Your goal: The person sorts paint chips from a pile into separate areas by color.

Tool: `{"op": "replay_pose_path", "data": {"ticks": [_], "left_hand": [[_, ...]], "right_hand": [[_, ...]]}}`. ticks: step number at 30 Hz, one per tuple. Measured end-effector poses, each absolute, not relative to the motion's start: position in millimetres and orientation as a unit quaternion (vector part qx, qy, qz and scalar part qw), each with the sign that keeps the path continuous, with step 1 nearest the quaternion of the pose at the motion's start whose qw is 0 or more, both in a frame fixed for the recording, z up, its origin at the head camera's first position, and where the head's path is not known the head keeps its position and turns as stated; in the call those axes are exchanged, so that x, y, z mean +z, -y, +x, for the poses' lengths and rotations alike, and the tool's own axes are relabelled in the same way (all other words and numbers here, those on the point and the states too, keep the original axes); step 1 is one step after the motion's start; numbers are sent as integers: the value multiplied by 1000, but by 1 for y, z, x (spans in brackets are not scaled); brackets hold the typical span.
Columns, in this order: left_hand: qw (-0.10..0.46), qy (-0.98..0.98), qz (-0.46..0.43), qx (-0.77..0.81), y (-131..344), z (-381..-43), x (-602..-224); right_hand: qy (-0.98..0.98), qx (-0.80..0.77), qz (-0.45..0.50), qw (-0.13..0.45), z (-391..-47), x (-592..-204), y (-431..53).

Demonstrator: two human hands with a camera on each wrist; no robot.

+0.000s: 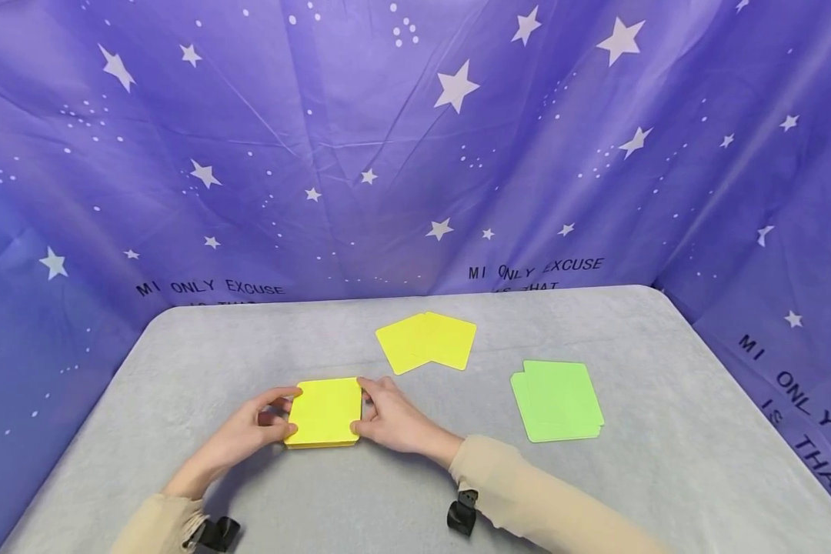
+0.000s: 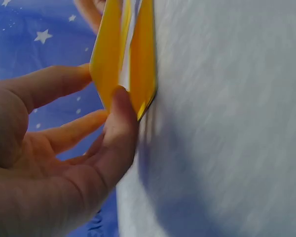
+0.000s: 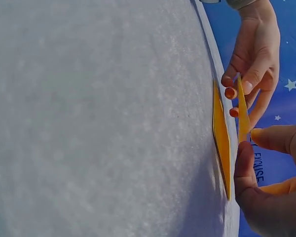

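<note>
A square yellow card (image 1: 327, 410) with rounded corners is held level between both hands at the left of the table. My left hand (image 1: 244, 428) pinches its left side, thumb near the front corner and a finger at the back corner. Opposite it, my right hand (image 1: 393, 419) pinches the right side in the same manner. Below the card, on the table, lies a yellow card stack (image 3: 220, 136), mostly hidden from above. Both wrist views show a gap between the held card and this stack.
Two overlapping yellow cards (image 1: 425, 342) lie fanned behind my right hand. Several green cards (image 1: 561, 402) are loosely piled at the right on the grey table (image 1: 665, 431). A purple star-printed curtain (image 1: 360, 154) hangs behind and beside the table.
</note>
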State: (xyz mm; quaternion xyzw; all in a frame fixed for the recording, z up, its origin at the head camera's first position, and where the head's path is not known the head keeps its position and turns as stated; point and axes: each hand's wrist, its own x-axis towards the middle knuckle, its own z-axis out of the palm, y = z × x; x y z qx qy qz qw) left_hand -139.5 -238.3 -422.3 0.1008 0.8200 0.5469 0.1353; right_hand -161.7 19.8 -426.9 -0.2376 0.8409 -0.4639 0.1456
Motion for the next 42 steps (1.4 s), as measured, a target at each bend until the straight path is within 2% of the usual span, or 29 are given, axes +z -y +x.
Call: {"op": "replay_pose_path", "data": {"ticks": [6,12,17,29,42], "left_hand": [[120,-840,116,517,252,-139,-415],[144,-819,142,537,253,-137,-415],[177,-804,129,553,244,-140,-415],[210,-781,178,561,204,-159,-420],[209,-765,187,580,141,-187,-422]], "right_hand": [[-830,-486,-229,151,-162,-428,-28],[-830,-488,-235,134,-163,-429,-44],[-828,-499,-226,120,-164,-432,-62],[-827,-527,-184,70,-170,-434,-108],[-841,-533,-90,37,-183,-427,-137]]}}
